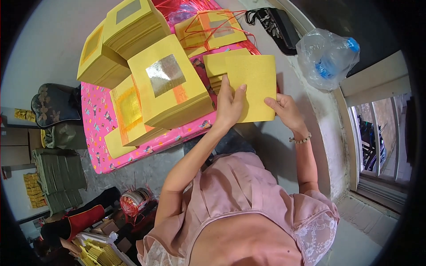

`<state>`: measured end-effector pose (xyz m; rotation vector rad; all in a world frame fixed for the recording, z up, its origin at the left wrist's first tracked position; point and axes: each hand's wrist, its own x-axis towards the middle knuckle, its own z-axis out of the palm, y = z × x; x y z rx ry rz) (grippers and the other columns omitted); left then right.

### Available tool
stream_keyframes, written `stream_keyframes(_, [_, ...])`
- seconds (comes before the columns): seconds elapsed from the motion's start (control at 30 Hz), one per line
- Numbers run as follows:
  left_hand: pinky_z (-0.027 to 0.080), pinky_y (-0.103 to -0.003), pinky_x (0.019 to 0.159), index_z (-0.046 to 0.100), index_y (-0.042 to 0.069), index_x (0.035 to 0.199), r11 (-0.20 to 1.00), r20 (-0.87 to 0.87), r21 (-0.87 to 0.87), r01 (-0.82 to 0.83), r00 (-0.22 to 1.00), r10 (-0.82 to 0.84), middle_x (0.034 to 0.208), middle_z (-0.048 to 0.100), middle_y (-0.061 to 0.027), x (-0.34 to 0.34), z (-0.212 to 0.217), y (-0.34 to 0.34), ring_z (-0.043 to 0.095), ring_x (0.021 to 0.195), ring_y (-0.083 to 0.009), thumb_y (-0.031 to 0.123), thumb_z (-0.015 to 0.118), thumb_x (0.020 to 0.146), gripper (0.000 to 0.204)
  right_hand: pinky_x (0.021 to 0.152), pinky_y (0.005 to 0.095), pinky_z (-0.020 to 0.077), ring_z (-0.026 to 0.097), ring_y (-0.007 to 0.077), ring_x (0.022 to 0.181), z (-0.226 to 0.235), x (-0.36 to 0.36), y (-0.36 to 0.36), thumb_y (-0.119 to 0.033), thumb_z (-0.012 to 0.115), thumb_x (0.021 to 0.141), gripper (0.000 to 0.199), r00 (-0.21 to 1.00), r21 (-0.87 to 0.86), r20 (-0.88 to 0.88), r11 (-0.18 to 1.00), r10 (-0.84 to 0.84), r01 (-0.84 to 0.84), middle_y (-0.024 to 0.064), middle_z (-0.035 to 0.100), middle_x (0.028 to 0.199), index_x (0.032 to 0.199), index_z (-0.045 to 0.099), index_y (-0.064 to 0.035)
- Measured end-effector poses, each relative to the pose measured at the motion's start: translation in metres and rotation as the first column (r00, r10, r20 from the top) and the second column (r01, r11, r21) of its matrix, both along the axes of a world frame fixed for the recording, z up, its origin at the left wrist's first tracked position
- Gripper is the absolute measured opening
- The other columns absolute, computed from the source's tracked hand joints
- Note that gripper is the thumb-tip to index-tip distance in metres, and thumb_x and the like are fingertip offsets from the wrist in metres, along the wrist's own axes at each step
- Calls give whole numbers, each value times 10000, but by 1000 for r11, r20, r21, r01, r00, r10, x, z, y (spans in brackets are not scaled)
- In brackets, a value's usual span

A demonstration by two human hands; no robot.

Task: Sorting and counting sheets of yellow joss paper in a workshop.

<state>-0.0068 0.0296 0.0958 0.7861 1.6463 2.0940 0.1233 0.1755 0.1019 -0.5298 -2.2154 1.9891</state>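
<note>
Paper, a plain yellow sheet (254,84), is held up between both hands above the near edge of a pink patterned table cover (100,128). The left hand (228,106) is laid against the sheet's left side, its fingers pressed flat on the face and the thumb hidden behind, so the sheet is pinched at that edge. The right hand (286,111) is closed on the lower right edge, thumb on the front and the other fingers behind the paper; a beaded bracelet (301,140) is worn on that wrist. Just behind the sheet, a low stack of plain yellow sheets (217,64) is seen on the cover, partly hidden by it. To the left, a thick stack with a silver foil square (171,84) is set, tilted, over a stack with a gold foil square (128,111). Two more tall stacks (120,40) are placed further back. A bundle tied with red string (213,29) is found at the far edge. A black bag (275,24) and a clear plastic bag holding a blue-capped bottle (326,55) are placed on the pale ledge to the right, well apart from the hands.
</note>
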Motion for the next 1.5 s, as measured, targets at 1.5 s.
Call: stream_keyframes(1.5, [548, -382, 761, 501, 15, 1190, 962, 625, 181, 202, 732, -271, 967, 651, -132, -4, -26, -9, 656, 857, -239, 534, 382, 1012, 562, 906, 263, 472, 616, 120, 1044, 6, -16, 42, -222, 509, 1007, 341, 933, -351, -188, 908, -306, 227, 47, 647, 1125, 1264, 529, 2])
